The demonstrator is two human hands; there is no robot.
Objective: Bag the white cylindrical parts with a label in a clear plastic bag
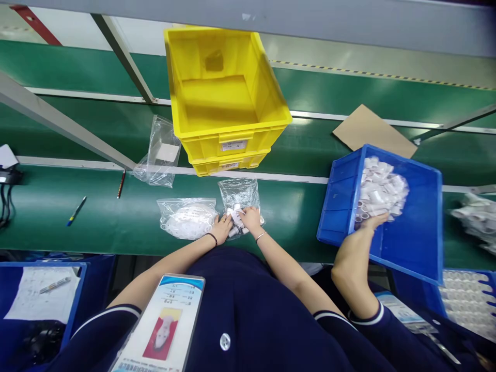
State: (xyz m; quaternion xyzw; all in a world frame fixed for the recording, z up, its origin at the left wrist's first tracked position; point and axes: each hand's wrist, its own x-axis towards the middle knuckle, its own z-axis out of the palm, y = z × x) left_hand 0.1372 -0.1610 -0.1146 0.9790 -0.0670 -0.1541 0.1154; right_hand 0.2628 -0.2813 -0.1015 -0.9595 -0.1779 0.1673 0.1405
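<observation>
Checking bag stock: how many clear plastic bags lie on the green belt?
3: an empty bag left of the yellow crates, a filled bag by the left hand, and one under both hands.

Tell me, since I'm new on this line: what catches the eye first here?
The big yellow plastic crates, stacked at the centre of the green belt. Right of them, a co-worker's hand tilts a blue plastic bin of small white tubes. Nearest, the left hand and right hand press a clear plastic bag.
</observation>
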